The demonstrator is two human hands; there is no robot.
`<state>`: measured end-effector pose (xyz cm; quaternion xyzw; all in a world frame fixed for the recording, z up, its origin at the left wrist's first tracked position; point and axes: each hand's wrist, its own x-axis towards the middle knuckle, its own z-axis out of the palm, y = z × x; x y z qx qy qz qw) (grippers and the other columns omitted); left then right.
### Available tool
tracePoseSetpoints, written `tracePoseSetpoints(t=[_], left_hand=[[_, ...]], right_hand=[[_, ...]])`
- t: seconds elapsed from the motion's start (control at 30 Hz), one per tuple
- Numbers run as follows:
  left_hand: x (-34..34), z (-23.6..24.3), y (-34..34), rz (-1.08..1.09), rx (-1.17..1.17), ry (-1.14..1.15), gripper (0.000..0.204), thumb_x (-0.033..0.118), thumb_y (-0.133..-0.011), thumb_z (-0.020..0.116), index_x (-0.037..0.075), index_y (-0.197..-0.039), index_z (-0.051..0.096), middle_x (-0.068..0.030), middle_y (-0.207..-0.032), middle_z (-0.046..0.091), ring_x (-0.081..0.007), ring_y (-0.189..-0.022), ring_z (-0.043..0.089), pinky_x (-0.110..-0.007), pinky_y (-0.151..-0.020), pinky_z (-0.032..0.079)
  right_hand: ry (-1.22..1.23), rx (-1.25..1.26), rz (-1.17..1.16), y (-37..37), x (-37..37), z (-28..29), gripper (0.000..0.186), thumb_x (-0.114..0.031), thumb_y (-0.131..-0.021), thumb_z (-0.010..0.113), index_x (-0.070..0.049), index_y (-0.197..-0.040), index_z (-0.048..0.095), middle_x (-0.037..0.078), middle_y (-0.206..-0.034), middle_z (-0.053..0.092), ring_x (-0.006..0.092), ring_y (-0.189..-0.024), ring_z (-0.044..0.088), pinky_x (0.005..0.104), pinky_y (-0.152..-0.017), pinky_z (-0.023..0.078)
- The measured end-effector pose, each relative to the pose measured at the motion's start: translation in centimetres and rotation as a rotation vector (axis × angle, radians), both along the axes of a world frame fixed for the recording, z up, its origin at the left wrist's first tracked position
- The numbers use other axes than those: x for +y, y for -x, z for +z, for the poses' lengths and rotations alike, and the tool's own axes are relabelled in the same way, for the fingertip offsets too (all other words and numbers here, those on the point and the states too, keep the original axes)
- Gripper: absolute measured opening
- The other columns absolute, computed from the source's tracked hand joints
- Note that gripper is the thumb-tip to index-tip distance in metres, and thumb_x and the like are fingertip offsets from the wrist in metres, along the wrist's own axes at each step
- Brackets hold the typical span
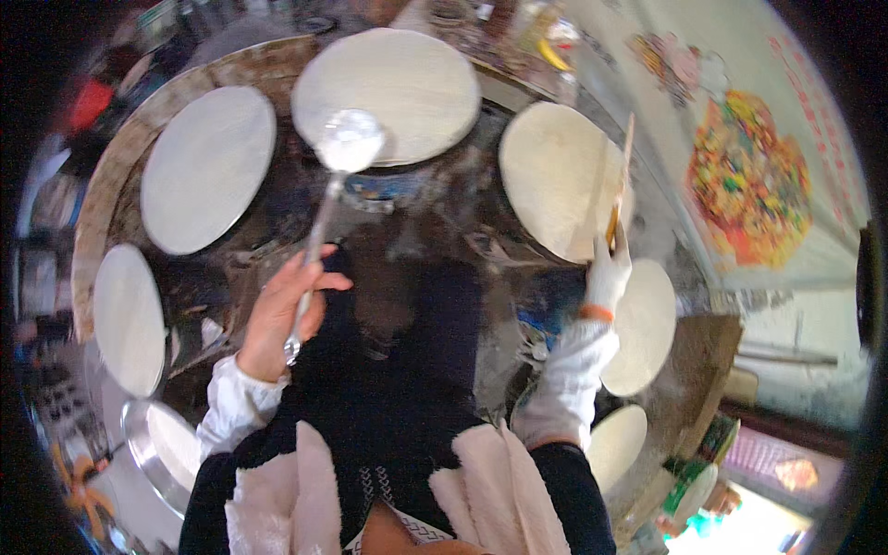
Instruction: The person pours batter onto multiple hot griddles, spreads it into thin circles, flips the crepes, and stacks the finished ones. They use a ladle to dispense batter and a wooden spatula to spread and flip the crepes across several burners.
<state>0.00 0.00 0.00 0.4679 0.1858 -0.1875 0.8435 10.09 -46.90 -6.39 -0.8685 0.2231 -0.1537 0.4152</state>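
My bare left hand [285, 313] is wrapped round the handle of a metal ladle [324, 208]. The ladle's bowl, with a white batter-like liquid in it, is over the near edge of a large pale round sheet [416, 83] at the far middle. In a white glove, my right hand [608, 277] grips a long thin wooden spatula [623, 176], its blade pointing away from me. That blade passes over the right side of another pale round sheet [550, 176]. Whether these are flatbreads or coated griddle plates I cannot tell.
More pale discs ring me: one at the far left [209, 171], one at the left [128, 319], two at the right [643, 324]. A metal basin [137, 439] with white contents stands at the lower left. A curved rim [102, 203] edges the worktop. A food poster [749, 176] hangs at right.
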Motion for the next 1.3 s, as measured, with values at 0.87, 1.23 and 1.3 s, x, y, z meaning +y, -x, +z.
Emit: tracePoseSetpoints(t=[0.87,1.23,1.3], left_hand=[[5.4,0.3,10.6,0.315,-0.036,0.046,0.049,0.012,-0.096,0.061,-0.002,-0.14,0.043,-0.0085,-0.091,0.068,-0.0059,-0.047,0.047,-0.02,-0.04,0.037],[12.0,1.9,6.2,0.548,-0.092,0.029,0.046,0.007,-0.098,0.056,-0.001,-0.14,0.042,-0.0099,-0.093,0.064,-0.0045,-0.042,0.045,-0.017,-0.039,0.037],[12.6,2.2,6.0,0.565,-0.088,0.015,0.045,0.007,-0.098,0.056,-0.001,-0.14,0.043,-0.0098,-0.093,0.064,-0.0044,-0.043,0.046,-0.017,-0.039,0.037]], right_hand=[[-0.791,0.307,1.315,5.7,29.5,1.9,0.041,-0.033,-0.104,0.043,-0.001,-0.112,0.067,0.011,-0.103,0.07,0.0214,-0.094,0.066,0.035,-0.085,0.051],[-0.48,0.371,0.138,-25.7,19.9,-17.1,0.07,-0.064,-0.097,0.043,-0.004,-0.129,0.062,0.016,-0.11,0.068,0.0329,-0.087,0.068,0.0545,-0.065,0.057],[0.093,0.332,0.248,-24.5,21.2,-14.3,0.076,-0.059,-0.102,0.031,0.006,-0.112,0.069,0.029,-0.107,0.07,0.0433,-0.1,0.067,0.0479,-0.084,0.053]])
